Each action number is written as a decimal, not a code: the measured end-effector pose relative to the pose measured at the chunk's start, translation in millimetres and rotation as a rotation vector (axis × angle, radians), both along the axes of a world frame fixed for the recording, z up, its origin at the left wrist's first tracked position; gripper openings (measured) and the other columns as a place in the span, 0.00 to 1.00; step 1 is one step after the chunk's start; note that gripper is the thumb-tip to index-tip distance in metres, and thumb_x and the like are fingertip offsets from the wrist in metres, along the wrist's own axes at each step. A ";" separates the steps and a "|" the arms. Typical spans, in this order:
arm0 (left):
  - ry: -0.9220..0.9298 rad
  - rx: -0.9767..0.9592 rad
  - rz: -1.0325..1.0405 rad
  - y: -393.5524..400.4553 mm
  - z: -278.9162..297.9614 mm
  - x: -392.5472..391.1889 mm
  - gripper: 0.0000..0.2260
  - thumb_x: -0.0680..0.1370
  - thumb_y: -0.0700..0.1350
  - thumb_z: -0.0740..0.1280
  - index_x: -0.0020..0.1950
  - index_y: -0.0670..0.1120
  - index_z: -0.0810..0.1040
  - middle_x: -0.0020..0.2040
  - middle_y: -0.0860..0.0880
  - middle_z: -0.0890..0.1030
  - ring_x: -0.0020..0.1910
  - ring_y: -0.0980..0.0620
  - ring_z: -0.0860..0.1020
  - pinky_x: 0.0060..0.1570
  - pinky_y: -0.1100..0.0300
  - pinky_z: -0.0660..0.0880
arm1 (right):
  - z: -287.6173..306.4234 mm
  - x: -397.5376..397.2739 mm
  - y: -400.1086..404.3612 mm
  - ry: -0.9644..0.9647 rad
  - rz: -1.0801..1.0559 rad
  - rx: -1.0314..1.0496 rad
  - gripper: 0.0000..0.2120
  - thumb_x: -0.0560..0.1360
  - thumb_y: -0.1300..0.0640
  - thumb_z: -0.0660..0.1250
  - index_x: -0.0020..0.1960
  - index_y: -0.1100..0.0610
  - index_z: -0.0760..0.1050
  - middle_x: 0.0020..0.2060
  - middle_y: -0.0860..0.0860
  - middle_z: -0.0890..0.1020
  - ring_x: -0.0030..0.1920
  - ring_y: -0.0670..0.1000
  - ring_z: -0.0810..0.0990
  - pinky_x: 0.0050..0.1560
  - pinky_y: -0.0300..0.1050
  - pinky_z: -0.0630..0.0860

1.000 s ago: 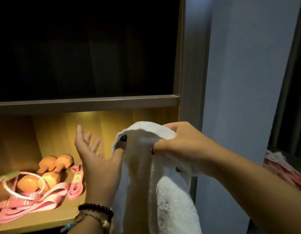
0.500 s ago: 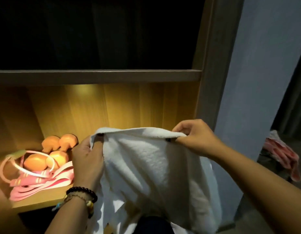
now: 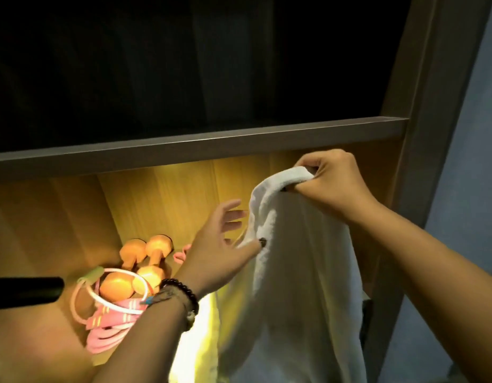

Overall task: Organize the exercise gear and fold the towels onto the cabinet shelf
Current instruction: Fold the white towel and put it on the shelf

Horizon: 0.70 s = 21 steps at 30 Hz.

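A white towel (image 3: 294, 286) hangs in front of the lit cabinet shelf (image 3: 46, 335). My right hand (image 3: 330, 186) pinches its bunched top edge, high at the right under the upper shelf board. My left hand (image 3: 222, 247) has its fingers spread, with the thumb and fingertips touching the towel's left edge lower down. Two orange dumbbells (image 3: 139, 261) lie on the shelf at the left. In front of them sits a pile of pink resistance bands (image 3: 109, 324) with a pale ring. The towel hides the shelf's right part.
The grey upper shelf board (image 3: 211, 145) runs across just above my right hand, with a dark compartment over it. The cabinet's side post (image 3: 432, 106) stands at the right, against a pale wall. A black bar (image 3: 23, 291) juts in from the left edge.
The towel was held spread between both hands half a second ago. Now my left hand has let go of its corner and opened, and my right hand has risen with the bunched edge.
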<state>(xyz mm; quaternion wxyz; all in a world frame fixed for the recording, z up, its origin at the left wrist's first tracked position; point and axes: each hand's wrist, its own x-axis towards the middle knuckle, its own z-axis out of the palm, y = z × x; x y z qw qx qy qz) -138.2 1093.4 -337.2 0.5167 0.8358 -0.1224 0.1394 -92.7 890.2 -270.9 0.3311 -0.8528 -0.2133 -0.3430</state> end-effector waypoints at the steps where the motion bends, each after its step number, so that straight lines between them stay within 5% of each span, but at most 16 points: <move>1: -0.007 0.089 -0.065 -8.8 5.5 -0.2 0.30 0.71 0.52 0.75 0.67 0.60 0.64 0.58 0.68 0.72 0.56 0.69 0.72 0.47 0.72 0.71 | 6.3 -4.6 5.5 0.016 0.047 -0.007 0.03 0.70 0.58 0.75 0.43 0.55 0.83 0.37 0.49 0.83 0.39 0.47 0.80 0.37 0.41 0.78; 4: -0.089 0.122 -0.109 -29.7 19.5 4.2 0.24 0.74 0.53 0.72 0.66 0.60 0.66 0.54 0.65 0.75 0.52 0.66 0.75 0.47 0.64 0.78 | 16.7 -11.2 16.4 0.127 0.237 -0.062 0.07 0.70 0.64 0.73 0.44 0.53 0.82 0.39 0.47 0.82 0.42 0.45 0.81 0.42 0.38 0.80; 7: -0.224 0.018 -0.002 -28.2 28.3 12.5 0.05 0.79 0.42 0.66 0.53 0.50 0.78 0.44 0.51 0.82 0.43 0.55 0.80 0.46 0.50 0.78 | 15.3 -10.6 8.8 0.158 0.365 -0.015 0.10 0.68 0.65 0.74 0.46 0.53 0.82 0.42 0.47 0.83 0.44 0.44 0.82 0.45 0.39 0.81; 12: -0.250 -0.104 0.015 -41.2 26.3 3.7 0.08 0.80 0.39 0.64 0.44 0.47 0.80 0.38 0.48 0.80 0.37 0.56 0.74 0.37 0.61 0.71 | -6.5 -19.2 -25.2 0.278 0.461 0.141 0.11 0.68 0.60 0.77 0.50 0.55 0.81 0.44 0.49 0.83 0.45 0.47 0.82 0.45 0.43 0.82; 17: -0.198 -0.428 0.116 -57.5 17.0 -4.0 0.09 0.80 0.47 0.63 0.47 0.46 0.81 0.42 0.43 0.81 0.41 0.49 0.77 0.42 0.52 0.73 | -50.6 -28.2 -73.2 0.546 0.504 0.216 0.16 0.63 0.54 0.78 0.49 0.55 0.81 0.43 0.48 0.84 0.45 0.46 0.83 0.43 0.39 0.81; 21: -0.082 -0.565 0.150 -69.8 9.9 -8.0 0.10 0.81 0.47 0.62 0.48 0.44 0.81 0.45 0.42 0.82 0.44 0.45 0.78 0.48 0.47 0.75 | -62.6 -24.1 -111.4 0.508 0.396 0.354 0.07 0.65 0.59 0.77 0.42 0.55 0.83 0.38 0.47 0.84 0.40 0.46 0.82 0.36 0.35 0.78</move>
